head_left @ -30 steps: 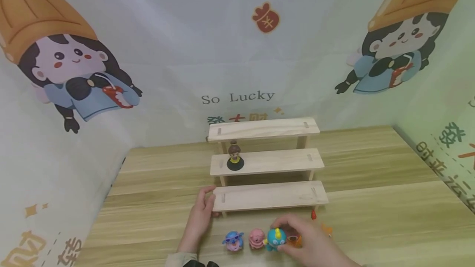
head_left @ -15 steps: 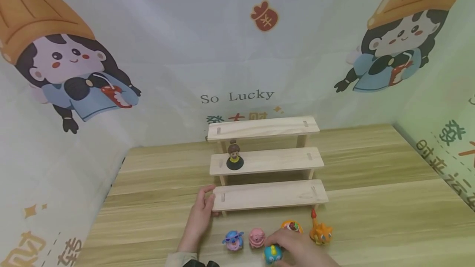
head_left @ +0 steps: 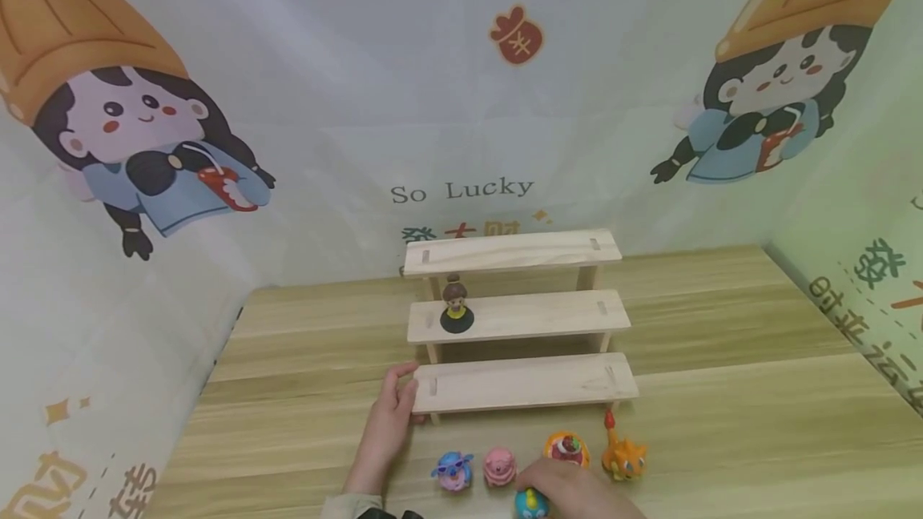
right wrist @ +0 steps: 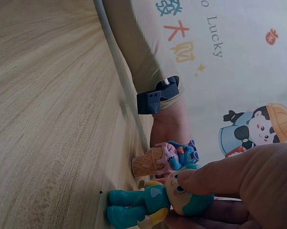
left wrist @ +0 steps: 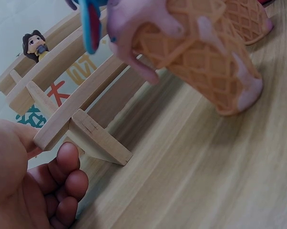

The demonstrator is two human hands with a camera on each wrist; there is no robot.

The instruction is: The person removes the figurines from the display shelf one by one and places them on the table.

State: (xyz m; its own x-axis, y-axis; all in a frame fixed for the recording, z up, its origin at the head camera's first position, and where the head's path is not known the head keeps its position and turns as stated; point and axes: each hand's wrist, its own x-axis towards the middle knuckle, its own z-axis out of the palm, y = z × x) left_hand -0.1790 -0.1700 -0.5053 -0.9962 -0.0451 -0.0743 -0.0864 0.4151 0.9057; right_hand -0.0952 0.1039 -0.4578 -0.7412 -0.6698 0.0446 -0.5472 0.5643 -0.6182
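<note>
My left hand (head_left: 389, 415) grips the left end of the lowest board of a three-tier wooden display stand (head_left: 526, 383). In the left wrist view its curled fingers (left wrist: 69, 183) lie beside and below the board end. At the lower edge of the head view, my right hand (head_left: 577, 491) holds a teal toy figurine (head_left: 531, 503). The right wrist view shows the thumb across the figurine's face (right wrist: 177, 186), with its teal legs (right wrist: 124, 205) down by the tabletop. A blue figurine with sunglasses on an ice-cream cone (head_left: 453, 471) and a pink figurine (head_left: 500, 467) stand left of it.
An orange figurine with a red-tipped tail (head_left: 623, 455) and an orange round toy with a dark red top (head_left: 567, 448) stand beyond the right hand. On the middle tier's left is a brown-haired doll (head_left: 456, 307). A printed cloth (head_left: 461, 102) hangs behind the wood-grain table (head_left: 721, 391).
My right hand has drawn the teal figurine nearer to me, out of the row beside the pink one, uncovering the orange toys. My left hand stays at the board end.
</note>
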